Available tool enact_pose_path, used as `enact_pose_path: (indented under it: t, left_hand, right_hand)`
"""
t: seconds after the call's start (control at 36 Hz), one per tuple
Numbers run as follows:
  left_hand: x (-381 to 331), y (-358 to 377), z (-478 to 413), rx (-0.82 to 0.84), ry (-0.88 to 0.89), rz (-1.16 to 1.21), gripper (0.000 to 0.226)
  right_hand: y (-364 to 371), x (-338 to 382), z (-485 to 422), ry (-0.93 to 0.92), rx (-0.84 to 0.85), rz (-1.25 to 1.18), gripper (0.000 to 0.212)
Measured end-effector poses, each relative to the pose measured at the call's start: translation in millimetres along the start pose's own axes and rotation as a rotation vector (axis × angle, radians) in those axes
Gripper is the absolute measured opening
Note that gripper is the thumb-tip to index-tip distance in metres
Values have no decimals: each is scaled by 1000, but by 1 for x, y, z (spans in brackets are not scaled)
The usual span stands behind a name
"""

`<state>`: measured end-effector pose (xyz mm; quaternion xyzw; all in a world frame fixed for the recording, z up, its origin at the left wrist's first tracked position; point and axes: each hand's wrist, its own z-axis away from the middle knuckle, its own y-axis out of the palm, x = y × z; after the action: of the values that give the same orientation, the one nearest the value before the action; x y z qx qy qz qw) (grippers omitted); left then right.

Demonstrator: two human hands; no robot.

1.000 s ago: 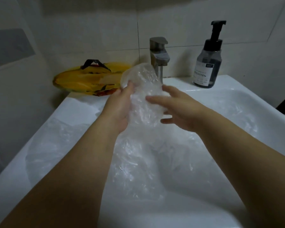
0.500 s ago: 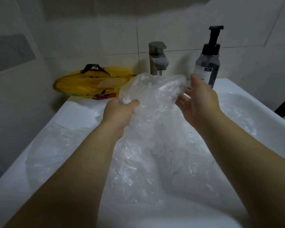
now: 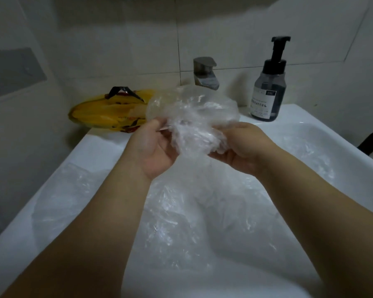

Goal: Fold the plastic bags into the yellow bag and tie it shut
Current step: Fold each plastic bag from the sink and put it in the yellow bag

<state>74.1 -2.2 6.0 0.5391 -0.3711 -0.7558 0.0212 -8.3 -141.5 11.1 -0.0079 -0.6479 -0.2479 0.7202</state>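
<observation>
left hand (image 3: 153, 151) and right hand (image 3: 243, 147) both clutch the clear bag (image 3: 192, 117); yellow bag (image 3: 103, 115) lies crosswise beyond left hand, bottle (image 3: 267, 97) label unreadable

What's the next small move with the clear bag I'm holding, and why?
Probably press the clear bag into a tighter wad between the left hand and right hand: it balloons loosely above them, likely too bulky to tuck into the yellow bag lying by the sink's back left corner.
</observation>
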Motion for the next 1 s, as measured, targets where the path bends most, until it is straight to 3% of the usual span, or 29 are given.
enact_pose_path:
  t: [0.06,0.14,0.19,0.25,0.31,0.36,0.44,0.53,0.58,0.64,0.72,0.78,0.86,1.0]
  left_hand:
    - [-5,-5,-2,-40,-21,135,29]
    - [-7,-10,-1,-78,-34,141,20]
    - [-5,-8,3,-81,-45,94,36]
    - [-4,-1,6,-60,-34,58,46]
    - [1,2,6,-76,45,-132,30]
    - [5,3,5,-93,97,-288,27]
    - [5,4,7,-44,91,-349,26]
    - [3,6,10,39,54,-265,29]
    - [1,5,11,121,17,-177,36]
    - [-1,5,13,192,-12,-107,43]
    - [0,5,14,306,-36,-92,61]
    - [1,5,14,331,-18,-122,69]
    - [0,3,12,298,38,-203,71]
    - [3,1,13,266,136,-321,56]
  right_hand:
    - [-1,2,-3,-14,-79,-55,16]
    - [-7,3,-8,-4,-151,-116,22]
    - [-9,2,-8,-1,-131,-75,31]
    - [-8,4,-6,-63,-31,2,52]
    - [-9,6,-2,-192,24,80,87]
    - [-5,8,6,-349,-16,242,96]
    - [2,0,17,-748,-215,677,91]
    - [3,-5,16,-1175,-445,1016,57]
    - [3,-2,14,-1320,-420,1048,36]
    - [6,1,17,-1183,-175,1050,27]
    - [1,-9,12,-773,64,1181,46]
    - [-1,-13,8,-711,56,1162,54]
    - [0,-10,6,-624,5,987,51]
    - [0,-7,5,-564,-5,842,43]
